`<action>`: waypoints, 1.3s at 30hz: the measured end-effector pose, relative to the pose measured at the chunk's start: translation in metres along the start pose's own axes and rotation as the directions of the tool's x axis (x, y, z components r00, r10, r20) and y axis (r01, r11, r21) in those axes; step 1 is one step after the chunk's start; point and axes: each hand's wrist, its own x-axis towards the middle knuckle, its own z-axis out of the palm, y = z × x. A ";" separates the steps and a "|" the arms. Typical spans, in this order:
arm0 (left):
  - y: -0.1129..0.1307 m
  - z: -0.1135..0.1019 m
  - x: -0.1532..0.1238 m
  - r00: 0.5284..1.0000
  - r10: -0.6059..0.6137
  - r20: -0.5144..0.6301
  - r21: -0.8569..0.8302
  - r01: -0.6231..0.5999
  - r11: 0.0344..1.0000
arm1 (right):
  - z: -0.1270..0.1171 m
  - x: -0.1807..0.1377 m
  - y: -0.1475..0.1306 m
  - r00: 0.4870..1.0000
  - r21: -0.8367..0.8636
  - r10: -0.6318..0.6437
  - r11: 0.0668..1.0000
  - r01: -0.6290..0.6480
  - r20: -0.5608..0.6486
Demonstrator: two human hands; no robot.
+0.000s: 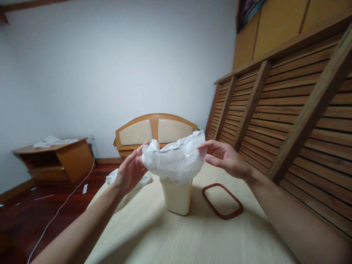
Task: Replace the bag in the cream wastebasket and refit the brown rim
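Observation:
A small cream waste bin (177,198) stands upright on a pale wooden table (165,238). A white plastic bag (174,159) sits in its mouth and billows out above the rim. My left hand (130,170) pinches the bag's left edge with thumb and fingers. My right hand (224,157) holds the bag's right edge, its fingers stretched along the plastic. Both hands spread the bag open over the bin.
A reddish-brown rectangular ring (222,201) lies flat on the table right of the bin. More white plastic (121,179) lies at the table's far left edge. Behind stand a headboard (155,134), a corner desk (55,159) and a slatted wooden wall (288,110). A white cable (63,205) crosses the floor.

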 end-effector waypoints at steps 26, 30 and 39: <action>-0.056 0.004 -0.065 0.922 0.096 0.375 0.927 -0.372 -0.056 | 0.067 -0.057 -0.014 0.850 -0.728 0.121 0.586 0.357 0.513; -0.039 -0.002 -0.044 0.951 0.148 0.270 0.899 -0.304 0.315 | 0.078 -0.074 0.004 0.868 -0.779 0.069 0.481 0.403 0.492; -0.019 -0.012 -0.007 0.984 0.152 -0.095 0.606 -0.064 0.793 | 0.085 -0.086 0.031 0.909 -0.876 -0.240 0.272 0.399 0.339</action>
